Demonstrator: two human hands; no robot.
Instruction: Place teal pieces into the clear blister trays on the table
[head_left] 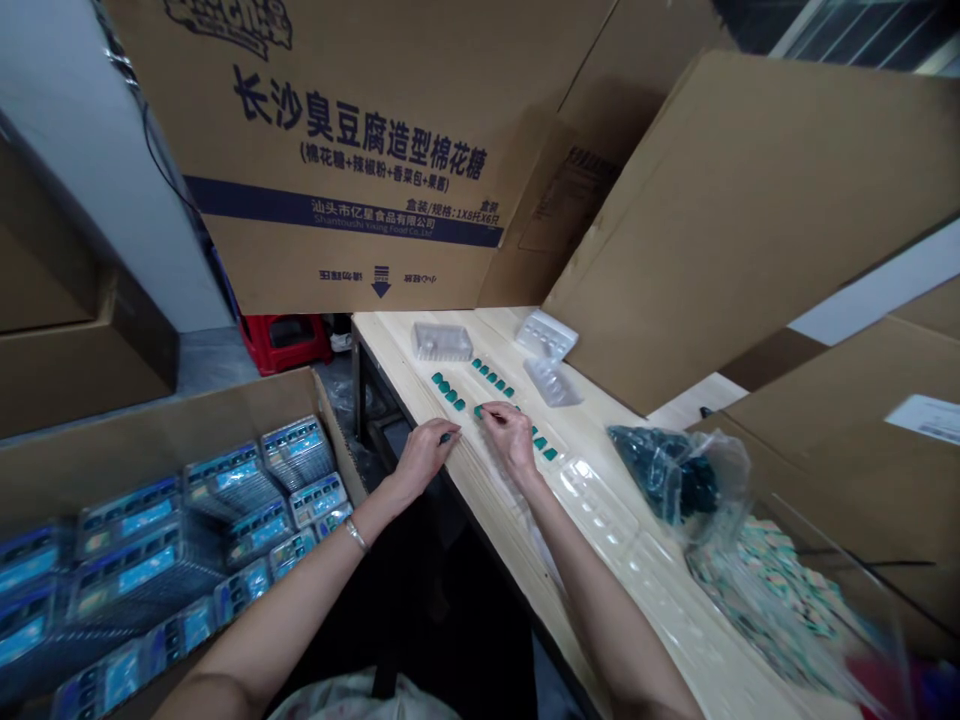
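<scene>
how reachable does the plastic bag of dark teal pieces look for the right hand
Probably yes: only low clear plastic trays seem to lie between the right hand and the plastic bag.

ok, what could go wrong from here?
The left hand holds a small dark piece at the edge of the pale wooden table; it could fall off. The right hand, close to rows of small green pieces, might knock some out of line.

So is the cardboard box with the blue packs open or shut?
Open: nothing covers the top of the cardboard box, and the blue packs inside show from above.
</scene>
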